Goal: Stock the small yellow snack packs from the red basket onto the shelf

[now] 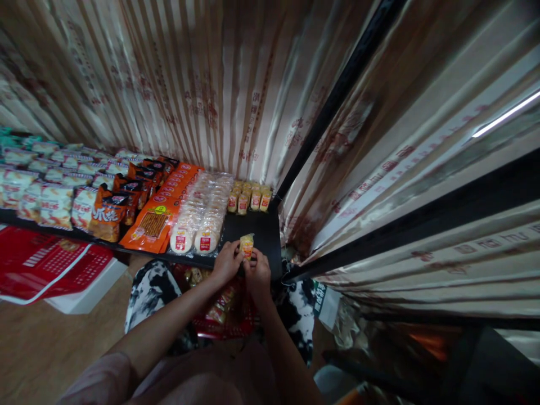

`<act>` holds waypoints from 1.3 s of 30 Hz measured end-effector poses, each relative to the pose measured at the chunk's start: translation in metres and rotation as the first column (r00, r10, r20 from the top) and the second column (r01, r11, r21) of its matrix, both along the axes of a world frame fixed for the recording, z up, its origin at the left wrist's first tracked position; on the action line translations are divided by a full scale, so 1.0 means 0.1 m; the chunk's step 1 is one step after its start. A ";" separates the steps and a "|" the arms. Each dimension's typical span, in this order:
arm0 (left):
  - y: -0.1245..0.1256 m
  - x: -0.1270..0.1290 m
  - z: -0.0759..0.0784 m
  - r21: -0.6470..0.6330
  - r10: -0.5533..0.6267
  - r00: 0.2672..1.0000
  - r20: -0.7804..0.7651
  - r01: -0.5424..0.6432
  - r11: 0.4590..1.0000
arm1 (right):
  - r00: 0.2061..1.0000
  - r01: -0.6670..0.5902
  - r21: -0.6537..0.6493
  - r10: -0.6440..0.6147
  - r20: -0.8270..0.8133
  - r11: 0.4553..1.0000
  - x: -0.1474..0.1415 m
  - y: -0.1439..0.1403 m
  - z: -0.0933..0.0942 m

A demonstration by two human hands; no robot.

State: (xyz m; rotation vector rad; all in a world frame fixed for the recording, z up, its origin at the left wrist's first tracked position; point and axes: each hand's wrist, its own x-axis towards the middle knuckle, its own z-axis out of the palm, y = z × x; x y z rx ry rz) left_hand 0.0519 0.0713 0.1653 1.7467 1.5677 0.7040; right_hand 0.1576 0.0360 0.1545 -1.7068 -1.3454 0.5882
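Between my two hands is a small yellow snack packet (246, 246) with a red label, held upright over the front part of a black shelf (270, 228). My left hand (228, 261) pinches its left side, and my right hand (258, 271) has closed fingers at its lower right. Farther back on the shelf, similar yellow packets (255, 199) stand in short rows. Below my wrists, a red basket (236, 329) on my lap holds several more wrapped snacks (219, 312), partly hidden by my forearms.
Left on the shelf lie round white crackers (205, 225) in clear wrap, orange snack bags (152, 225), orange-and-black bags (108, 216) and white bags (57, 202). A red basket (46, 264) with a white handle is at lower left. A black post (320, 135) rises at the shelf's right corner.
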 end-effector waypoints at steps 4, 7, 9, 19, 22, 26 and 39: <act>0.07 0.05 0.00 0.016 0.030 0.999 0.037 -0.031 0.999 | 0.996 0.011 0.030 -0.008 -0.089 0.999 0.02 0.08 -0.07; 0.13 0.09 0.00 0.003 0.066 0.994 0.083 -0.067 0.998 | 0.988 0.027 0.052 -0.018 -0.155 0.998 0.03 0.15 -0.13; 0.17 0.12 0.00 -0.015 0.076 0.990 0.117 -0.075 0.997 | 0.982 0.047 0.055 -0.036 -0.186 0.997 0.03 0.19 -0.17; 0.30 0.24 0.02 -0.029 0.096 0.972 0.212 -0.092 0.995 | 0.977 0.077 0.079 -0.059 -0.203 0.994 0.04 0.45 -0.25; 0.35 0.27 0.03 -0.024 0.109 0.971 0.215 -0.107 0.994 | 0.981 0.082 0.088 -0.065 -0.185 0.993 0.05 0.53 -0.27; 0.45 0.33 0.02 -0.028 0.100 0.968 0.228 -0.097 0.995 | 0.976 0.096 0.098 -0.074 -0.203 0.991 0.07 0.66 -0.30; 0.84 0.47 -0.01 -0.006 0.078 0.964 0.255 -0.079 0.997 | 0.972 0.126 0.097 -0.104 -0.208 0.987 0.13 1.12 -0.33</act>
